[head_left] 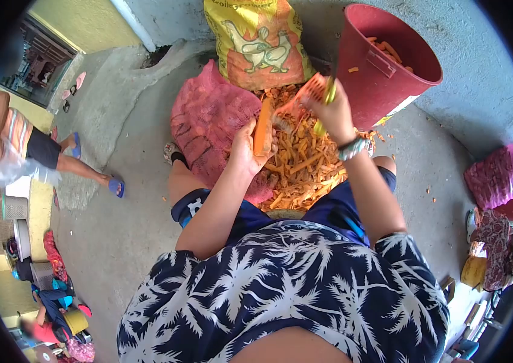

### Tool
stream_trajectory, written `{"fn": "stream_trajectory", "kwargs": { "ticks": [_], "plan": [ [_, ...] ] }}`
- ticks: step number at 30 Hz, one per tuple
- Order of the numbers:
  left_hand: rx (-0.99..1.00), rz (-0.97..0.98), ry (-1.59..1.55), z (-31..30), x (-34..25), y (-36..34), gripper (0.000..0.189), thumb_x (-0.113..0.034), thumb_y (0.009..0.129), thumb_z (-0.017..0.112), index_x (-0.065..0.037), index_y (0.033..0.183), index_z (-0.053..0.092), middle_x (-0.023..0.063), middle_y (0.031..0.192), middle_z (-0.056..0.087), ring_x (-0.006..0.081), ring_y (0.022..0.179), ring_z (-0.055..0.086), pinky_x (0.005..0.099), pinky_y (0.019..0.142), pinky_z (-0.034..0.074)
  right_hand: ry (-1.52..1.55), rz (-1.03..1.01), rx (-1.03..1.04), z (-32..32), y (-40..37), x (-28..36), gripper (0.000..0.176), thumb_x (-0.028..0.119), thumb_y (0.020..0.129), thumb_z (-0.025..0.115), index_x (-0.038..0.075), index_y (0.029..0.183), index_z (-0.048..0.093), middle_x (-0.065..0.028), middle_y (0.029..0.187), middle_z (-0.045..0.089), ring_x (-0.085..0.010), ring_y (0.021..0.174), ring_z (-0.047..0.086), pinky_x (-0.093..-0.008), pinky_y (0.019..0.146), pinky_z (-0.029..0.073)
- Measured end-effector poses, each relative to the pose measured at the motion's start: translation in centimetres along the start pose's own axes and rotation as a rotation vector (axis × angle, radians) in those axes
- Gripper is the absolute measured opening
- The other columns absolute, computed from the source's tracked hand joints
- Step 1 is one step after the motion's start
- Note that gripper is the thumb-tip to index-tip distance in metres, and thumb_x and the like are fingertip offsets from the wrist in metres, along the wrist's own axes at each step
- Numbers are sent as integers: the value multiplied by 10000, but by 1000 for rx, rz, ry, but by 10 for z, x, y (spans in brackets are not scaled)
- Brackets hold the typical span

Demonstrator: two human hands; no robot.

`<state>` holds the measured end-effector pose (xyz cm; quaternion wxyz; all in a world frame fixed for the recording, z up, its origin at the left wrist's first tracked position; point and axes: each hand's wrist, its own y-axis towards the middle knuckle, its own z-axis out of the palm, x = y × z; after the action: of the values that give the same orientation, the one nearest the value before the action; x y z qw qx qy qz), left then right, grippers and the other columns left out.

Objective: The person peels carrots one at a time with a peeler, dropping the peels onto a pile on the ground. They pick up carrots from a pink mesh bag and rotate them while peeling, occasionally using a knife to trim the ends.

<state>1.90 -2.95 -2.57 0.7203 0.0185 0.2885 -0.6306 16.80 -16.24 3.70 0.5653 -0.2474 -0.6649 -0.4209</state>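
My left hand [246, 151] is wrapped round the lower part of a long orange root vegetable [263, 126], which points upward and shows a smooth, bright cut side. Just to its right, my right hand [334, 115] grips a tool with an orange slotted plastic part [311, 92] and a yellow-green handle [330, 91]; its exact kind cannot be made out. Under both hands spreads a heap of orange strips and peelings [305, 163]. A pink mesh sack [211, 121] with dark lumps inside lies against the heap on the left.
Behind the heap stands a yellow and orange sack [262, 51] printed with birds. A tall red bin [362, 81] with orange pieces inside is at the back right. On the left, a person [17, 133] in blue slippers stands on the concrete floor. Another purple sack [495, 178] sits far right.
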Motion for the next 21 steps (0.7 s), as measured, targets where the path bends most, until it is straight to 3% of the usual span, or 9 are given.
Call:
{"fn": "stream_trajectory", "kwargs": {
  "ticks": [4, 7, 9, 11, 14, 17, 19, 20, 21],
  "plan": [
    [-71, 20, -1, 10, 14, 12, 353, -309, 919, 375, -34, 1089, 516, 97, 923, 579, 202, 775, 562, 319, 627, 465, 91, 35, -8, 15, -40, 9, 407, -4, 662, 724, 5, 985, 476, -42, 872, 582, -148, 875, 586, -261, 721, 503],
    [-84, 15, 34, 21, 18, 10, 325, -292, 916, 404, -49, 1106, 510, 80, 940, 583, 181, 778, 577, 317, 651, 475, -210, 18, 46, 0, -15, -2, 363, 24, 656, 731, 2, 944, 511, -45, 835, 582, -150, 878, 589, -281, 705, 489],
    [-26, -37, 135, 18, 14, 4, 292, -295, 931, 393, -66, 1069, 510, 52, 869, 593, 135, 716, 589, 263, 585, 489, -264, -120, -133, -14, 20, -15, 322, 58, 651, 739, 4, 893, 533, -61, 799, 597, -145, 810, 595, -299, 674, 479],
    [-55, -74, 156, 30, 9, -12, 338, -328, 933, 377, -52, 1085, 496, 73, 876, 588, 166, 733, 588, 288, 593, 494, -446, -106, -397, -33, 54, -29, 345, 60, 653, 738, -4, 916, 525, -76, 790, 612, -140, 721, 584, -291, 639, 479],
    [-31, -36, 82, 26, 2, -14, 375, -363, 930, 364, -49, 1097, 483, 85, 864, 585, 188, 747, 587, 323, 589, 484, -254, -101, -294, -42, 58, -37, 348, 60, 667, 732, -2, 926, 509, -75, 802, 621, -142, 745, 601, -281, 614, 485],
    [-88, -17, 20, 14, 0, 0, 354, -315, 911, 408, -53, 1138, 486, 86, 898, 561, 202, 763, 542, 307, 641, 462, 37, -46, -63, -1, -1, -2, 370, 18, 671, 725, 1, 954, 486, -60, 916, 605, -131, 829, 578, -260, 667, 482],
    [-76, -28, 54, 17, 8, 6, 323, -278, 912, 391, -63, 1133, 492, 71, 881, 562, 191, 736, 547, 318, 637, 472, 113, 27, -50, 13, -30, 3, 389, -7, 682, 710, 7, 989, 472, -67, 965, 591, -124, 897, 562, -253, 722, 485],
    [-73, -33, 73, 17, 13, 10, 319, -270, 913, 388, -59, 1128, 494, 67, 884, 567, 184, 735, 554, 321, 636, 479, -177, -53, 3, 9, -36, 7, 391, 1, 697, 703, 11, 1014, 474, -77, 988, 584, -119, 929, 553, -248, 741, 487],
    [-69, -37, 95, 15, 16, 13, 315, -262, 913, 385, -55, 1123, 496, 62, 886, 572, 178, 735, 562, 324, 635, 485, -179, -50, -5, 5, -33, 4, 391, 1, 697, 703, 11, 1014, 474, -77, 988, 584, -119, 929, 553, -248, 741, 487]
  ]
}}
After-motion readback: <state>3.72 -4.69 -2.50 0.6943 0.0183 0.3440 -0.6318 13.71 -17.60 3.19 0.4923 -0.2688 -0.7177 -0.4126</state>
